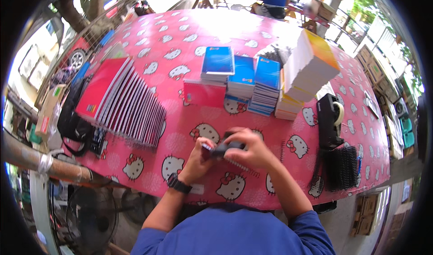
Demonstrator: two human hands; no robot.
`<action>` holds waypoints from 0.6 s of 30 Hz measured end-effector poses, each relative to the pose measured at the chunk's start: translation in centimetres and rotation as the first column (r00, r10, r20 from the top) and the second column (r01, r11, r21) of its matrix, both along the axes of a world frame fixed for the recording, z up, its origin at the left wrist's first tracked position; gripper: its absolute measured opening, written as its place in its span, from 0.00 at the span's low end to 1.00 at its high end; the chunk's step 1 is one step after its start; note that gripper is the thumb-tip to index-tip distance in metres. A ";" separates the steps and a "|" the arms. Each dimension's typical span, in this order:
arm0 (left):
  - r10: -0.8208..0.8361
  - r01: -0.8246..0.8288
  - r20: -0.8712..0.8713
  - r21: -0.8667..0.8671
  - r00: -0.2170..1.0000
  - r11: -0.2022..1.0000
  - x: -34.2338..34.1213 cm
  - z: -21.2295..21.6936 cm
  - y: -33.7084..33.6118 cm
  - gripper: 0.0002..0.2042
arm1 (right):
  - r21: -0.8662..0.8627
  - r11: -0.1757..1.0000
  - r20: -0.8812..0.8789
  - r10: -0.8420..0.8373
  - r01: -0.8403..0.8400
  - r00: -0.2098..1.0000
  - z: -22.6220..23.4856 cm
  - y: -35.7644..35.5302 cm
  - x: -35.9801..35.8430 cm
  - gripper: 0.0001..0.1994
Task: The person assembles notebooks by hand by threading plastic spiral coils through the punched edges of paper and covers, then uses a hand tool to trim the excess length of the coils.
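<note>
Over the near middle of the table, my left hand (200, 160) and my right hand (251, 150) come together at a small black object (222, 149), blurred by motion. The fingers of my right hand curl over its top. My left hand is closed at its left side, with a small pale and dark-blue edge showing by the thumb; what it grips is unclear. Just below my hands lies a thin spiral binding coil (239, 165). Ahead stand stacks of blue spiral notebooks (242, 71), with a red notebook (204, 92) in front of the left stack.
A long leaning row of red notebooks (104, 89) fills the left side. Tall stacks of paper blocks with yellow covers (311, 61) stand at the right, near a black tape dispenser (328, 122) and black binding coils (343, 167). A black bag (74, 115) lies at the left edge.
</note>
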State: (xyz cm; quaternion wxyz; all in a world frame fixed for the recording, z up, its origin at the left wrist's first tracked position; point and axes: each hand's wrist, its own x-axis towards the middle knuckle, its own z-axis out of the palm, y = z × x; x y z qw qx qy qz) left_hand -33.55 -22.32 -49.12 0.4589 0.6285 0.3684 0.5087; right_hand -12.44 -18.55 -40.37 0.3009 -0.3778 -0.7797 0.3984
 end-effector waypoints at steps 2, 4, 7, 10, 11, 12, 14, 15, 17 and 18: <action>0.022 -0.021 -0.056 0.021 0.998 1.000 0.4 1.4 0.0 0.21 | 0.122 0.973 0.239 -0.222 0.198 0.945 -1.2 1.6 1.7 0.27; 0.035 -0.029 -0.107 0.062 0.994 0.998 0.9 2.4 -0.1 0.21 | 0.418 0.887 0.220 -0.309 0.196 0.925 -2.0 1.6 2.8 0.31; 0.085 -0.084 -0.165 0.016 0.983 0.996 0.9 3.3 -0.3 0.21 | 0.310 0.949 0.102 -0.093 0.057 0.990 2.5 -0.8 0.1 0.30; 0.063 -0.049 -0.214 0.068 0.975 0.996 2.3 5.5 0.3 0.17 | 0.051 0.992 0.019 -0.119 0.117 0.993 3.4 -2.2 -1.3 0.19; 0.038 -0.038 -0.009 -0.018 0.999 0.999 2.5 5.9 0.4 0.15 | 0.156 0.980 -0.039 -0.116 0.120 0.993 3.3 -2.1 -1.1 0.15; 0.028 -0.007 0.197 -0.102 0.980 0.995 2.6 6.5 0.4 0.14 | 0.167 0.977 -0.037 -0.128 0.133 0.991 3.2 -2.2 -0.9 0.15; 0.030 0.007 0.261 -0.138 0.965 0.990 2.8 7.5 0.3 0.11 | 0.225 0.956 -0.128 -0.164 0.190 0.978 2.6 -2.5 -0.7 0.14; 0.036 -0.006 0.246 -0.122 0.969 0.993 2.9 7.5 0.4 0.10 | 0.321 0.921 -0.098 -0.202 0.223 0.975 2.8 -2.6 -0.7 0.11; 0.055 -0.031 0.223 -0.106 0.973 0.994 2.7 7.7 0.3 0.08 | 0.413 0.885 -0.090 -0.197 0.216 0.976 3.8 -2.9 -1.0 0.11; 0.044 -0.027 0.236 -0.072 0.971 0.997 2.7 7.9 0.2 0.08 | 0.501 0.839 -0.080 -0.198 0.211 0.977 4.1 -3.0 -1.1 0.11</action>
